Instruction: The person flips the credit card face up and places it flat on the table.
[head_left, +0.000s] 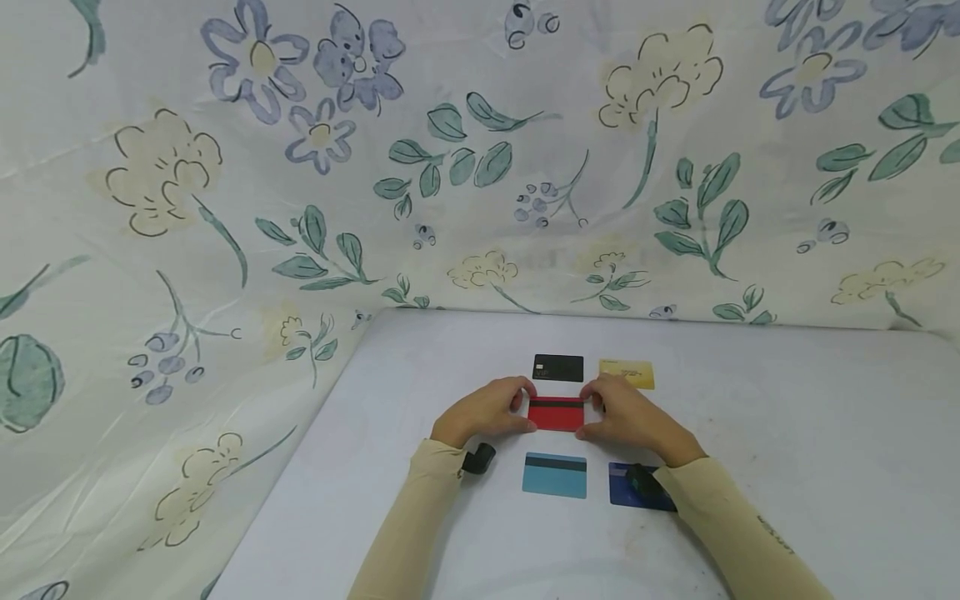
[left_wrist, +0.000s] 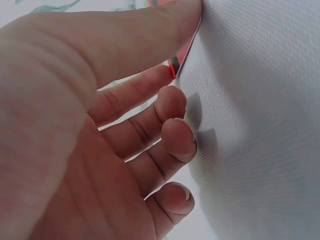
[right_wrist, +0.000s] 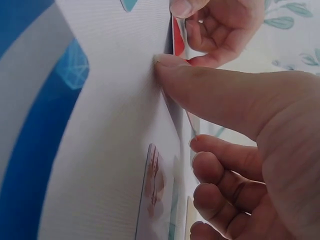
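A red bank card [head_left: 556, 418] with a black stripe along its far edge lies between my two hands, close over the white table. My left hand [head_left: 487, 410] pinches its left end, thumb at the near corner and index finger at the far one. The right hand [head_left: 633, 418] grips the opposite end the same way. In the left wrist view, part of the red card [left_wrist: 184, 54] shows between thumb and index finger, slightly tilted off the cloth. The other fingers of that hand are loosely bent.
A black card [head_left: 558, 367] and a partly covered gold card [head_left: 628, 372] lie behind the hands. Nearer are a light blue card [head_left: 554, 476] and a dark blue card [head_left: 622, 493] under the right wrist. Floral cloth [head_left: 570, 167] hangs along the back and left.
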